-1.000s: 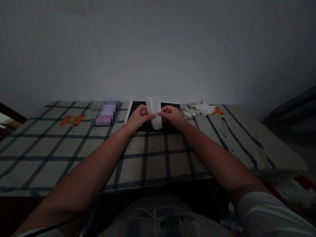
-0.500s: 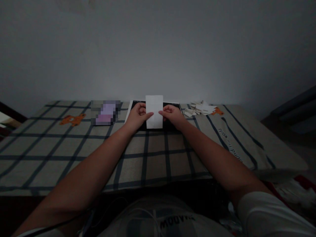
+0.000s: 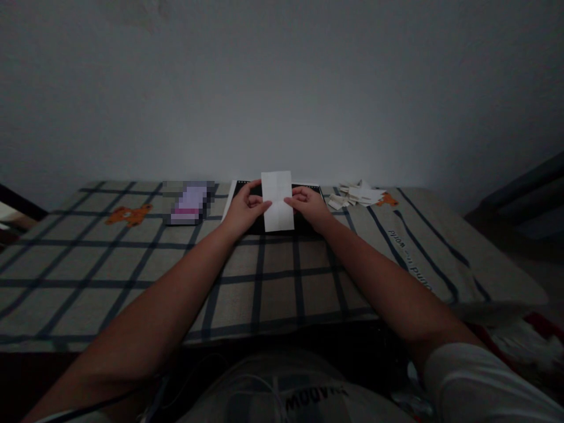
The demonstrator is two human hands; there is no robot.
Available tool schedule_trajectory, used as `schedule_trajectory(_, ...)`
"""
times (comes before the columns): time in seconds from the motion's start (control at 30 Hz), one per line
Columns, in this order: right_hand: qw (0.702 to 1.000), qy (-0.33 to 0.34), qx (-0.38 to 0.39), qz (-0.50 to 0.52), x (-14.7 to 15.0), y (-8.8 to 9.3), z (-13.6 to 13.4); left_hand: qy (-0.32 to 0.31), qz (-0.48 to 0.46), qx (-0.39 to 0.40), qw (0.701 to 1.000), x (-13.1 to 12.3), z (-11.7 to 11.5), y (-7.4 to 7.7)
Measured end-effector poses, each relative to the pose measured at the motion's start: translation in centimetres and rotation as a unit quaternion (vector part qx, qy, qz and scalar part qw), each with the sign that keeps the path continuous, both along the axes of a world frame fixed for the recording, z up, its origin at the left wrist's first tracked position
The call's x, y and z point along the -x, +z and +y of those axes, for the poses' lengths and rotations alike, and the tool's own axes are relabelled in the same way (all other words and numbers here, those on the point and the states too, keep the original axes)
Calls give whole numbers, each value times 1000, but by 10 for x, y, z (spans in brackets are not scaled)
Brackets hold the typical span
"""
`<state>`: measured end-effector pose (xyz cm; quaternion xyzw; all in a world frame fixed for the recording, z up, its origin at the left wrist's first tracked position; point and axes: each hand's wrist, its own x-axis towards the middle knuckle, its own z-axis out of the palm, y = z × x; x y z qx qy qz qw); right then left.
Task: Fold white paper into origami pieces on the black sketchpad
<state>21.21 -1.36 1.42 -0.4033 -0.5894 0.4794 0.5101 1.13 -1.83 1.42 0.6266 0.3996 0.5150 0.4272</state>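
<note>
A white sheet of paper with faint crease lines is held upright between both hands above a black pad lying near the far edge of the bed. My left hand pinches the sheet's left edge, fingers curled. On the opposite edge my right hand pinches it the same way. The sheet is unfolded into a flat rectangle facing me.
A checked bedspread with dark lines and orange bear prints covers the surface. A pile of small folded white paper pieces lies at the back right. A blurred purple object sits back left. A grey wall rises behind.
The paper, folded narrow a second ago, has been opened out into a flat rectangle. Both hands stay pinched on its edges and have barely shifted.
</note>
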Motion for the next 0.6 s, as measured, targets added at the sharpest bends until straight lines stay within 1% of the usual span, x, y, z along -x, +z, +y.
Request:
schedule_trajectory(0.13,998,27,-4,-52,-2,0,-2,-2,-18,36,999,-1,-1,0)
schedule_trajectory(0.27,997,31,9,-70,-2,0,-2,-31,-39,77,996,-3,-7,3)
schedule_trajectory(0.33,996,24,18,-80,-1,-1,-1,-29,-28,86,995,-4,-8,4)
schedule_trajectory(0.4,995,10,25,-95,-1,-2,0,-1,8,77,997,-3,-7,2)
schedule_trajectory(0.47,992,-7,21,-121,-2,-4,2,41,76,49,995,-2,-5,-1)
schedule_trajectory(0.53,985,-28,-5,-170,-3,-7,5,75,157,5,985,-1,-4,-3)
schedule_trajectory(0.6,968,-53,-46,-240,-6,-9,6,106,239,-55,964,0,-3,-4)
